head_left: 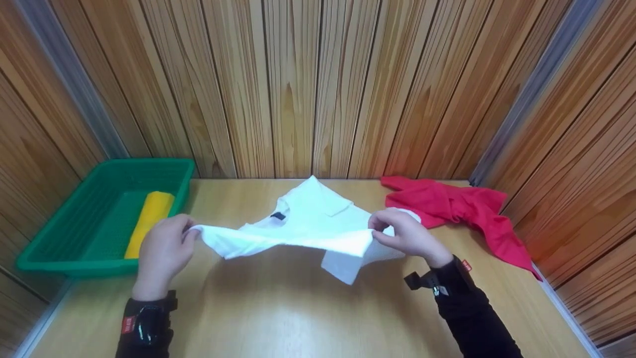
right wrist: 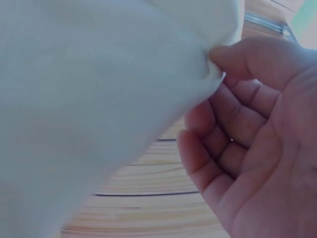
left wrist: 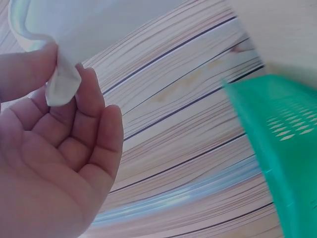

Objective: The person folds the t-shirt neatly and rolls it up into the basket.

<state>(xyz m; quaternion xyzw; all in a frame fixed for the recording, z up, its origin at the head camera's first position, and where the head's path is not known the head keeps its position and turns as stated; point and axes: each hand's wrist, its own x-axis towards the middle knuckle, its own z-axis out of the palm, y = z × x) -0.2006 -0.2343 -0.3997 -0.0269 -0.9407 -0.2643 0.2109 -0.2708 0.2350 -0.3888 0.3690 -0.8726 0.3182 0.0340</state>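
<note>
A white shirt (head_left: 318,209) with a dark neck label (head_left: 278,216) is stretched between my two hands in the head view, its near edge raised above the table. My left hand (head_left: 166,248) pinches one corner between thumb and fingers; in the left wrist view a small tip of the white cloth (left wrist: 63,87) pokes out below the thumb. At the other end, my right hand (head_left: 405,233) pinches the cloth near a corner. The right wrist view has the white fabric (right wrist: 99,99) spread broadly beside that hand, and a loose flap hangs under it in the head view.
On the left stands a green plastic basket (head_left: 74,233) holding a rolled yellow cloth (head_left: 151,219). A crumpled red garment (head_left: 452,204) lies at the back right, beside the shirt. Wood-panelled walls (head_left: 293,89) enclose the table (head_left: 288,318) at the back and sides.
</note>
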